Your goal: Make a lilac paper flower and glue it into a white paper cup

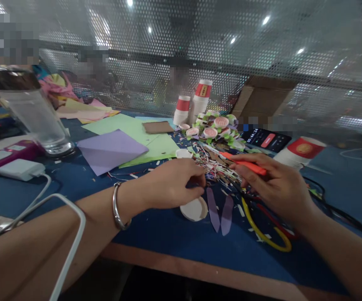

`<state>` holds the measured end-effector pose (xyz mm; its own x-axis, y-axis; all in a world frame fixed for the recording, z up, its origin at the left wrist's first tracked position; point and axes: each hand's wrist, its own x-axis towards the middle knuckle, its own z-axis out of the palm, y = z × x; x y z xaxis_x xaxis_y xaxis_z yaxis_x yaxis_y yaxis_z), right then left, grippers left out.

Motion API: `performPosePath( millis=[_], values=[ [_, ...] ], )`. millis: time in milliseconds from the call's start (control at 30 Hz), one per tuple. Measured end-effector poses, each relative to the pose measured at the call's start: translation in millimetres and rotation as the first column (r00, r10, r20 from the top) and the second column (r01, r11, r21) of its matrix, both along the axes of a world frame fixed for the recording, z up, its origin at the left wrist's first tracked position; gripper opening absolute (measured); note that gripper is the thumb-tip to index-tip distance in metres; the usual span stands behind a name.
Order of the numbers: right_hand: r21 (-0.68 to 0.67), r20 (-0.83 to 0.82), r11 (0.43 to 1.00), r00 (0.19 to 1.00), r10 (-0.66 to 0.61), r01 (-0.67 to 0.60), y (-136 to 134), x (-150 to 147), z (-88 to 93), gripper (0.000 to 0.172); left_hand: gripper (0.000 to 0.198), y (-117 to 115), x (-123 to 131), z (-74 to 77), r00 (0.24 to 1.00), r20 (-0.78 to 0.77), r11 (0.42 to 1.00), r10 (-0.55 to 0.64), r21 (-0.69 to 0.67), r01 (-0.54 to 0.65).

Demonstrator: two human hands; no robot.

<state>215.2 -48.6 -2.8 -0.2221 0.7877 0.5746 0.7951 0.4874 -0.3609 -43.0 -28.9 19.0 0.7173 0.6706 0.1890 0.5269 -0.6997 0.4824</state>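
Observation:
My left hand (171,182) rests on the blue table mat (174,234), fingers curled together in a pinch at the edge of a heap of paper scraps (218,167); what they pinch is too small to name. A round white paper disc (194,209) lies just under it. My right hand (274,184) is closed around an orange pen-like tool (246,164), its tip pointing left over the scraps. Two purple paper petals (220,213) lie between the hands. Yellow-handled scissors (262,232) lie under my right wrist.
Purple paper (112,150) and green paper (155,144) lie at mid-left. A glass jar (33,113), a pink phone (5,154) and a white charger with cable (21,169) sit far left. Red-and-white paper cups (196,102), paper flowers (215,125), a phone with a timer (267,139) and another cup (299,151) stand behind. A perforated screen closes the back.

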Motion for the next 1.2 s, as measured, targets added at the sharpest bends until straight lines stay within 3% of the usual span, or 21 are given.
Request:
performPosePath(
  millis=[133,300,467,600,700,833,1033,1200],
  values=[
    [0.049,0.088,0.997,0.995,0.048,-0.053,-4,-5,1.1,0.032,0.016,2,6,2.1,0.968,0.209,0.982,0.143,-0.155,-0.112],
    [0.039,0.234,0.981,0.956,0.174,-0.188,-10,-15,0.9,0.045,0.023,1,14,2.6,0.885,0.395,0.899,0.247,-0.434,-0.057],
    [0.024,0.307,0.966,0.921,0.239,-0.259,-13,-22,-0.5,0.053,0.031,3,20,-8.8,0.826,0.506,0.858,0.248,-0.511,0.055],
    [0.042,0.311,0.958,0.915,0.257,-0.284,-14,-25,-1.0,0.052,0.03,8,22,-12.9,0.803,0.563,0.856,0.197,-0.498,0.138],
    [0.029,0.279,0.959,0.923,0.264,-0.283,-14,-25,-0.8,0.051,0.03,17,14,-8.2,0.848,0.49,0.897,0.2,-0.439,0.042],
    [0.01,0.218,0.96,0.937,0.272,-0.281,-13,-21,-0.9,0.039,0.035,33,-9,0.5,0.938,0.222,0.957,0.265,-0.179,-0.228],
    [-0.017,0.21,0.932,0.91,0.357,-0.361,-11,-19,-0.2,0.022,0.034,37,-24,7.2,0.952,-0.189,0.969,0.242,-0.005,-0.248],
    [-0.02,0.197,0.944,0.925,0.327,-0.329,-12,-16,-0.8,0.019,0.035,38,-23,6.4,0.92,-0.301,0.968,0.252,0.073,-0.241]
  ],
)
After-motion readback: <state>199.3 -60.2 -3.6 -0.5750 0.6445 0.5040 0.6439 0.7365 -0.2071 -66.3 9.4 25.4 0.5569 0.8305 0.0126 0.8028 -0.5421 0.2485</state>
